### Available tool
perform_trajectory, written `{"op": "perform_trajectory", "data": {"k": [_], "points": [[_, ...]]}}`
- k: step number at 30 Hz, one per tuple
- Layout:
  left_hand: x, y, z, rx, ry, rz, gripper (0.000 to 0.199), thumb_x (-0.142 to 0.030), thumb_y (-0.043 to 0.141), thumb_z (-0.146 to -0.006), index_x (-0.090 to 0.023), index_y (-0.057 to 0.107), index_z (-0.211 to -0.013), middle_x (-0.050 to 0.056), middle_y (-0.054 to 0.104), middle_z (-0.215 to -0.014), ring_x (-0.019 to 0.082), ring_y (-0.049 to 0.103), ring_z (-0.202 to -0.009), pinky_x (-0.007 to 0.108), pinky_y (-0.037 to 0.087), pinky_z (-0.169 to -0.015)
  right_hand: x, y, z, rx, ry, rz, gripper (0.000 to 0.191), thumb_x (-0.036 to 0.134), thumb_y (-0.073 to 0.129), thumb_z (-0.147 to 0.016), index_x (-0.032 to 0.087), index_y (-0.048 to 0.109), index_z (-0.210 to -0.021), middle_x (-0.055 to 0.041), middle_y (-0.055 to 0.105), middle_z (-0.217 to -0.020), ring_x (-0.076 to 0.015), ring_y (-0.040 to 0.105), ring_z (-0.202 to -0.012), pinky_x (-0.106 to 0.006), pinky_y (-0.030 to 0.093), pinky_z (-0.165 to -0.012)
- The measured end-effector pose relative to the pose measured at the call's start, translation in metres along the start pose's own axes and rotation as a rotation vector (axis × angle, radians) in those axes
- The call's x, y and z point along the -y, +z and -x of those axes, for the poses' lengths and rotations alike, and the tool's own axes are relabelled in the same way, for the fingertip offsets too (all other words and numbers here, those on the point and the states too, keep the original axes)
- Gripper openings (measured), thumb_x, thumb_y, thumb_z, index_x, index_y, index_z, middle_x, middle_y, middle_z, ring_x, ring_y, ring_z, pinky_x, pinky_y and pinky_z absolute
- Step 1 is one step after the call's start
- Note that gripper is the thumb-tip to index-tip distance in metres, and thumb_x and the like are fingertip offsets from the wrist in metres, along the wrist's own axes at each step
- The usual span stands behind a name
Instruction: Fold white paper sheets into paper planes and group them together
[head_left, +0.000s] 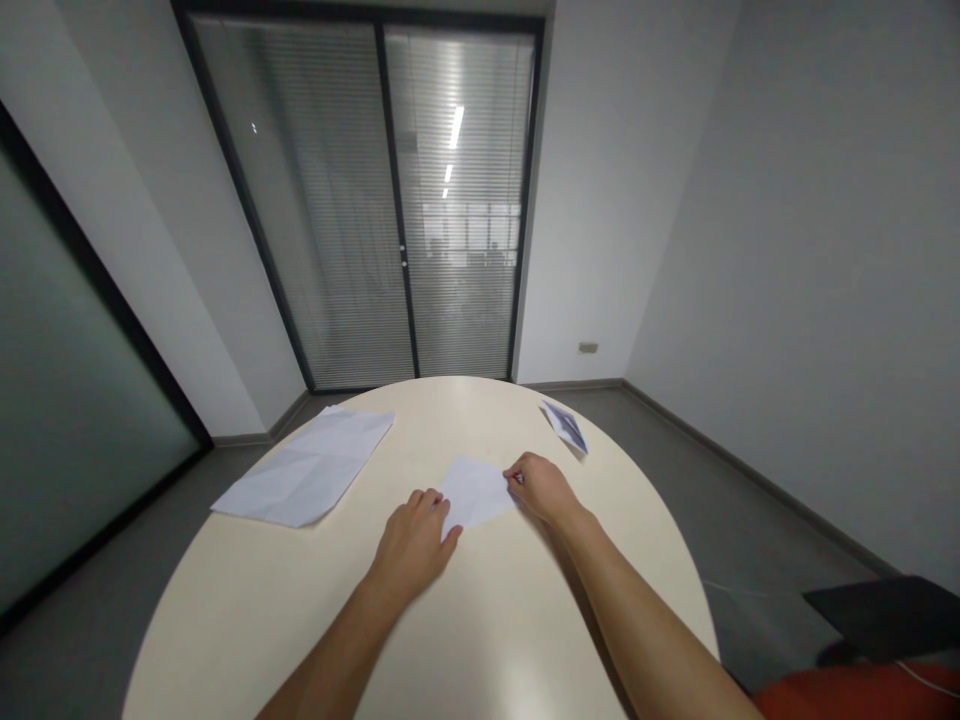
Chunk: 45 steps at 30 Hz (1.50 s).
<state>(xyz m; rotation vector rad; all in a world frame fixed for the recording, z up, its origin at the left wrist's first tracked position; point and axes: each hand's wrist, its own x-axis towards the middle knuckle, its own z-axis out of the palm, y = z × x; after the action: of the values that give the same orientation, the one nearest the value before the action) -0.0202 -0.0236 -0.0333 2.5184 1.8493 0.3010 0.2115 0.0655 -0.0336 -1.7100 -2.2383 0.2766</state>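
A small white sheet of paper lies on the round table in front of me. My left hand rests at its left edge, fingers lying on the table and paper, thumb stretched apart. At the sheet's right corner, my right hand is closed, thumb and forefinger pinched together on the paper's edge. A small dark spot shows between those fingertips, too small to make out.
The cream round table carries a larger creased stack of white paper at left and a folded paper with a dark picture at far right. A black flat object and a red surface are at lower right.
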Motion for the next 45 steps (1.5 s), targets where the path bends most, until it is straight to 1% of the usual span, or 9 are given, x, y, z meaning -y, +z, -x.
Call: {"op": "perform_trajectory", "data": {"k": [8, 12, 15, 19, 28, 30, 34, 38, 45], "points": [[0.0, 0.0, 0.0, 0.001, -0.003, -0.002, 0.031, -0.037, 0.051, -0.097, -0.018, 0.067, -0.117, 0.011, 0.065, -0.123, 0.027, 0.055, -0.117, 0.039, 0.047, -0.099, 0.01, -0.009, 0.004, 0.034, 0.035, 0.108, 0.029, 0.016, 0.055, -0.087, 0.02, 0.08, -0.101, -0.01, 0.076, -0.108, -0.0214, 0.068, -0.101, -0.026, 0.045, -0.084], [0.001, 0.002, 0.001, -0.006, 0.003, -0.003, 0.031, -0.037, 0.05, -0.098, -0.018, 0.067, -0.117, 0.011, 0.065, -0.123, 0.027, 0.055, -0.117, 0.039, 0.048, -0.098, 0.013, -0.011, 0.009, 0.04, -0.039, 0.155, 0.027, 0.022, 0.051, -0.093, 0.022, 0.078, -0.098, -0.0093, 0.072, -0.106, -0.0207, 0.067, -0.098, -0.026, 0.043, -0.078], [0.0, 0.0, 0.001, 0.002, -0.004, -0.006, 0.031, -0.037, 0.051, -0.098, -0.019, 0.066, -0.117, 0.011, 0.064, -0.124, 0.027, 0.055, -0.117, 0.038, 0.047, -0.098, 0.015, -0.01, 0.011, 0.036, -0.08, 0.178, 0.028, 0.024, 0.049, -0.095, 0.023, 0.076, -0.102, -0.009, 0.07, -0.108, -0.0208, 0.065, -0.102, -0.026, 0.043, -0.078], [-0.001, -0.003, 0.001, 0.019, -0.014, -0.008, 0.032, -0.036, 0.05, -0.098, -0.018, 0.066, -0.118, 0.011, 0.064, -0.125, 0.027, 0.055, -0.118, 0.039, 0.047, -0.099, 0.019, -0.011, 0.01, 0.062, -0.052, 0.192, 0.029, 0.024, 0.047, -0.097, 0.023, 0.075, -0.107, -0.0101, 0.068, -0.11, -0.0214, 0.064, -0.104, -0.026, 0.043, -0.078], [-0.003, -0.007, 0.002, 0.027, -0.018, -0.003, 0.034, -0.036, 0.047, -0.098, -0.018, 0.065, -0.12, 0.012, 0.064, -0.127, 0.027, 0.053, -0.12, 0.04, 0.047, -0.101, 0.024, -0.016, 0.011, 0.094, -0.059, 0.169, 0.028, 0.016, 0.05, -0.095, 0.018, 0.077, -0.102, -0.0135, 0.069, -0.108, -0.0223, 0.064, -0.103, -0.026, 0.045, -0.084], [-0.003, -0.008, 0.002, 0.035, -0.026, -0.001, 0.034, -0.036, 0.048, -0.098, -0.018, 0.065, -0.121, 0.012, 0.063, -0.127, 0.027, 0.053, -0.12, 0.04, 0.046, -0.101, 0.026, -0.017, 0.012, 0.1, -0.036, 0.172, 0.027, 0.016, 0.051, -0.094, 0.017, 0.077, -0.102, -0.0143, 0.069, -0.11, -0.0229, 0.065, -0.103, -0.026, 0.046, -0.082], [-0.003, -0.009, 0.003, 0.038, -0.029, -0.002, 0.034, -0.036, 0.048, -0.098, -0.018, 0.065, -0.121, 0.012, 0.063, -0.127, 0.028, 0.053, -0.12, 0.04, 0.046, -0.101, 0.032, -0.02, 0.013, 0.072, 0.083, 0.205, 0.026, 0.021, 0.052, -0.095, 0.016, 0.077, -0.1, -0.0163, 0.069, -0.111, -0.0259, 0.065, -0.103, -0.028, 0.048, -0.077], [-0.002, -0.007, 0.002, 0.032, -0.026, -0.016, 0.034, -0.036, 0.048, -0.098, -0.017, 0.066, -0.12, 0.012, 0.064, -0.127, 0.029, 0.053, -0.119, 0.04, 0.046, -0.101, 0.036, -0.021, 0.015, 0.051, 0.159, 0.24, 0.024, 0.024, 0.055, -0.093, 0.015, 0.077, -0.097, -0.0175, 0.071, -0.111, -0.0287, 0.065, -0.107, -0.031, 0.05, -0.078], [-0.001, -0.004, 0.002, 0.019, -0.021, -0.023, 0.034, -0.036, 0.048, -0.098, -0.017, 0.067, -0.119, 0.011, 0.065, -0.126, 0.028, 0.054, -0.118, 0.039, 0.046, -0.1, 0.039, -0.022, 0.017, 0.077, 0.151, 0.272, 0.026, 0.024, 0.054, -0.095, 0.011, 0.075, -0.103, -0.0216, 0.069, -0.113, -0.031, 0.064, -0.11, -0.032, 0.051, -0.078]]}}
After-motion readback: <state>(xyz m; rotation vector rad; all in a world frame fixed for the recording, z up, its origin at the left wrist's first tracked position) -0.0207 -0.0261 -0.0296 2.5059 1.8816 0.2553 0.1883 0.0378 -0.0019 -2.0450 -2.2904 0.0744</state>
